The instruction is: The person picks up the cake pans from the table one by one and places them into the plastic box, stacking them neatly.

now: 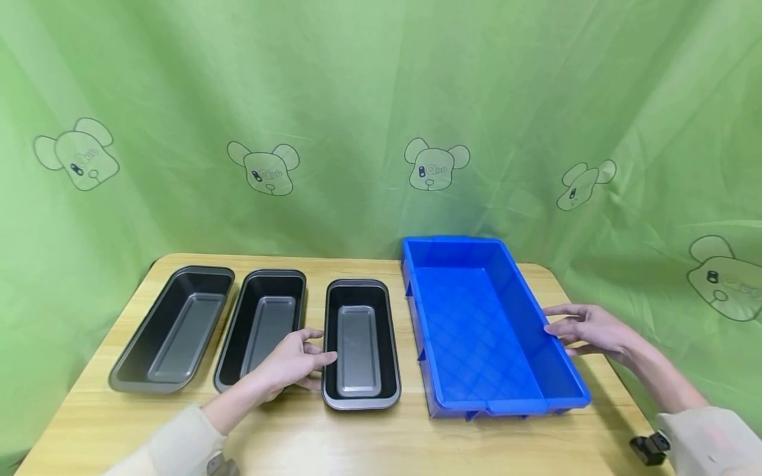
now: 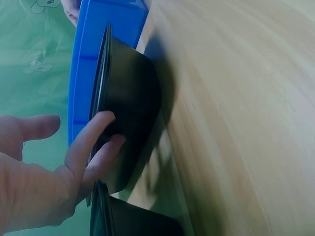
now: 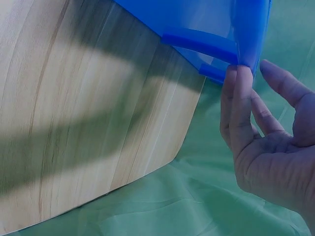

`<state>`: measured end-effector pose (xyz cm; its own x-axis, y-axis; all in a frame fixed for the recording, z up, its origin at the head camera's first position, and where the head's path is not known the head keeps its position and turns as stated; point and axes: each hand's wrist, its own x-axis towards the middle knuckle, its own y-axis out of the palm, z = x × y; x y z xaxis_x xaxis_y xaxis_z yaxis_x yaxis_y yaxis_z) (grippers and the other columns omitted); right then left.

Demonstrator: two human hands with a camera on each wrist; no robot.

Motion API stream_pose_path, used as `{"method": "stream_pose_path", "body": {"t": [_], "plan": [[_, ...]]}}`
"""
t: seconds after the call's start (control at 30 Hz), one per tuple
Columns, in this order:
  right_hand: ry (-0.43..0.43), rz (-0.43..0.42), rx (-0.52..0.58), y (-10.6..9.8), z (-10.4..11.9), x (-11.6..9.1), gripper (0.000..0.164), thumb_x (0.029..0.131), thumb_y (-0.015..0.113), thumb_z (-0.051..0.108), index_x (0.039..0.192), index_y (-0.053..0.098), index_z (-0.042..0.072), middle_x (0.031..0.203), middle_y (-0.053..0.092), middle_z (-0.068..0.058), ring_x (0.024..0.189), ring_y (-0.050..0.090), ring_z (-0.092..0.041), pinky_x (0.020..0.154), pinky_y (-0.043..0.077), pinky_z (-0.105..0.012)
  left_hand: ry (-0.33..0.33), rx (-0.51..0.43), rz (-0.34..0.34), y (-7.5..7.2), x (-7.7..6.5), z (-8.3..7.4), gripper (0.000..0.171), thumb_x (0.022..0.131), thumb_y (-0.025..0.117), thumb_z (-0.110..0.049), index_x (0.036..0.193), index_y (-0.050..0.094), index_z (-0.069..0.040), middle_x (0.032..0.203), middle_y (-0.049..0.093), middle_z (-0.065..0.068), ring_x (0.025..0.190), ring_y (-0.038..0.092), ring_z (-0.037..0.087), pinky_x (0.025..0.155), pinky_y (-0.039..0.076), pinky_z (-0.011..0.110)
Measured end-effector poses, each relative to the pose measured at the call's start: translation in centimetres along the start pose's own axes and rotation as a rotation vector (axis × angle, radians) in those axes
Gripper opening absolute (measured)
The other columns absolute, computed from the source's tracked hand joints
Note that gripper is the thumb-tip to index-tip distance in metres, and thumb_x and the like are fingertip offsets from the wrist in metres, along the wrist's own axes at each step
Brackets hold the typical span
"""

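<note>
Three dark grey metal loaf pans stand in a row on the wooden table: the left pan (image 1: 187, 330), the middle pan (image 1: 270, 324) and the right pan (image 1: 359, 350). My left hand (image 1: 292, 363) is at the right pan's left side. In the left wrist view, its fingers (image 2: 88, 142) reach the pan's outer wall (image 2: 130, 78), with the thumb apart above the rim. A blue plastic bin (image 1: 476, 330) stands right of the pans. My right hand (image 1: 595, 328) is at its right rim, fingertips touching the outside below the rim and thumb near the top edge (image 3: 246, 29).
The wooden table (image 1: 381, 443) has rounded back corners. Behind it and at its sides hangs a green curtain (image 1: 345, 86) printed with bear-like heads. The pans and the bin have nothing visible inside them.
</note>
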<state>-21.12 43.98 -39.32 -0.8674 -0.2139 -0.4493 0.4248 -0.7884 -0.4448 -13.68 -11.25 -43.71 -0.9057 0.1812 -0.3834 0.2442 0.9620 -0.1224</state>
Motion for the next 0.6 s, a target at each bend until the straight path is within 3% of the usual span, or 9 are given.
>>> {"method": "stream_pose_path", "body": {"t": [0.23, 0.6], "plan": [[-0.002, -0.012, 0.004, 0.1, -0.1, 0.1, 0.072, 0.104, 0.068, 0.018, 0.156, 0.030, -0.014, 0.113, 0.079, -0.002, 0.093, 0.076, -0.013, 0.078, 0.068, -0.035, 0.010, 0.004, 0.000, 0.6, 0.4, 0.3, 0.068, 0.098, 0.071, -0.005, 0.155, 0.038, 0.009, 0.131, 0.061, 0.035, 0.090, 0.078, 0.039, 0.068, 0.068, 0.043], [-0.006, -0.011, 0.006, 0.0, -0.4, 0.3, 0.072, 0.104, 0.067, 0.019, 0.157, 0.030, -0.013, 0.112, 0.079, -0.001, 0.093, 0.076, -0.014, 0.078, 0.068, -0.035, -0.016, 0.008, -0.011, 1.1, 1.6, 0.8, 0.067, 0.095, 0.069, 0.004, 0.154, 0.036, 0.010, 0.111, 0.063, 0.024, 0.088, 0.076, 0.028, 0.068, 0.068, 0.043]]}}
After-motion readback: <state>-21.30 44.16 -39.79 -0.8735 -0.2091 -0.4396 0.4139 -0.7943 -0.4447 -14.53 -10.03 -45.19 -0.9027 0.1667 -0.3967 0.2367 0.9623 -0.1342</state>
